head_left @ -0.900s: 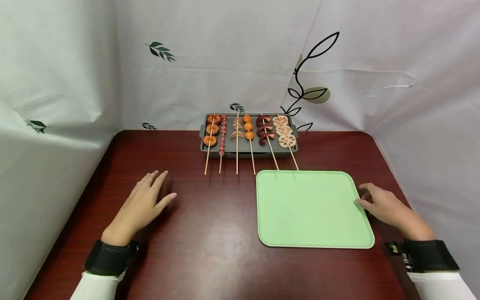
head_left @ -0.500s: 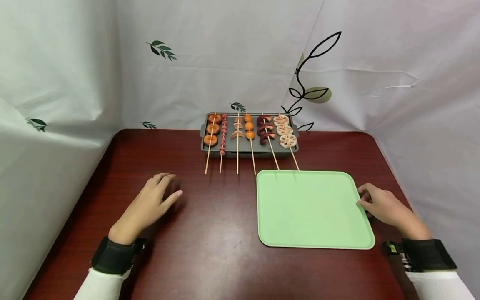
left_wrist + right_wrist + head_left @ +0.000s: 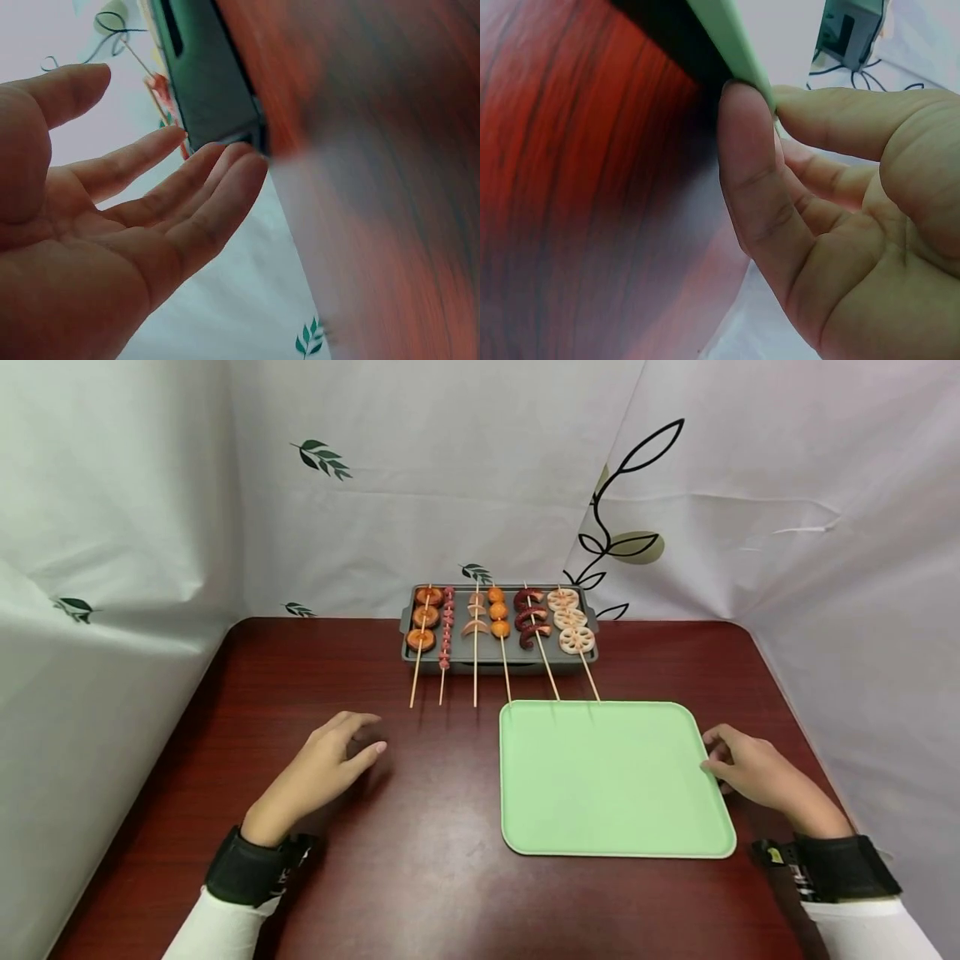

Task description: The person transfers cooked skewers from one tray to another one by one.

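The dark red table (image 3: 420, 860) carries a green tray (image 3: 611, 777) toward its right edge; the right hand (image 3: 753, 768) pinches the tray's right rim between thumb and fingers. A grey grill pan (image 3: 498, 652) of skewers (image 3: 474, 643) sits at the far edge. The left hand (image 3: 322, 772) rests on the table, fingers relaxed, holding nothing.

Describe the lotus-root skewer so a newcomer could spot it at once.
At the far edge of the red-brown table sits a dark grill tray holding six skewers. The lotus-root skewer is the rightmost: three pale round slices pierced with holes, unlike its orange, pink and dark red neighbours.
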Demonstrator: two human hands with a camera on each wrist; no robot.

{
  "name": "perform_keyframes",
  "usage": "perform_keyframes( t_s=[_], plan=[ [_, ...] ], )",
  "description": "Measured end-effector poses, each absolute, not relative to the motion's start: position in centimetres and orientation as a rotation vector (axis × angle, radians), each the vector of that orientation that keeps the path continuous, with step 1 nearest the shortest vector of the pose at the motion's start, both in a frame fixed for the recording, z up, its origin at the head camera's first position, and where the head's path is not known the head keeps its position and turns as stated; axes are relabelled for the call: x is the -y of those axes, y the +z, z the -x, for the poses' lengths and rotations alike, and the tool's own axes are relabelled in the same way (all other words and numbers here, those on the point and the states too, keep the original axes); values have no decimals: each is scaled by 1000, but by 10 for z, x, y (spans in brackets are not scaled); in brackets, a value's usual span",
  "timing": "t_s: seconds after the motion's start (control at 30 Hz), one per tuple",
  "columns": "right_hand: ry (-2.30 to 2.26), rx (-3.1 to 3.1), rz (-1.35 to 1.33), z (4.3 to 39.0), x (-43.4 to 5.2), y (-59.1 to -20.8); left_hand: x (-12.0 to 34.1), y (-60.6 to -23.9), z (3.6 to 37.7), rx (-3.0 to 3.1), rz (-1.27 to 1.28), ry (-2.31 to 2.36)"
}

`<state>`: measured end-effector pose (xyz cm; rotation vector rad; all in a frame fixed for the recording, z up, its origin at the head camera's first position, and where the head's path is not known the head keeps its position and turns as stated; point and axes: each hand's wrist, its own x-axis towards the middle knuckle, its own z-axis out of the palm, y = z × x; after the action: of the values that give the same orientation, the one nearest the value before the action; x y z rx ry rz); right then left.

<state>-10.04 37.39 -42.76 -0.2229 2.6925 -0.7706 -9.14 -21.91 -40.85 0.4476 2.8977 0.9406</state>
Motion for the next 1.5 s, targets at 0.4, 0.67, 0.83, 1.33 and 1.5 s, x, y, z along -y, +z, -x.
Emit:
perform_keyframes(
  t_s=[0.4,0.67,0.83,1.33,1.5],
  plan=[
    [-785,-2669,216,106,-357,-428,191,-403,96,-2590,-398,1188],
    [-807,-2625,238,106,-350,-427,170,-405,109,-2342,-279,1373],
    [-833,-2602,245,108,-341,-427,155,-408,117,-2281,-297,1422],
    [-836,-2577,268,111,-325,-428,111,-420,128,-2193,-233,1471],
    [-839,-2578,262,112,-322,-428,107,-424,126,-2256,-210,1461]
  ],
)
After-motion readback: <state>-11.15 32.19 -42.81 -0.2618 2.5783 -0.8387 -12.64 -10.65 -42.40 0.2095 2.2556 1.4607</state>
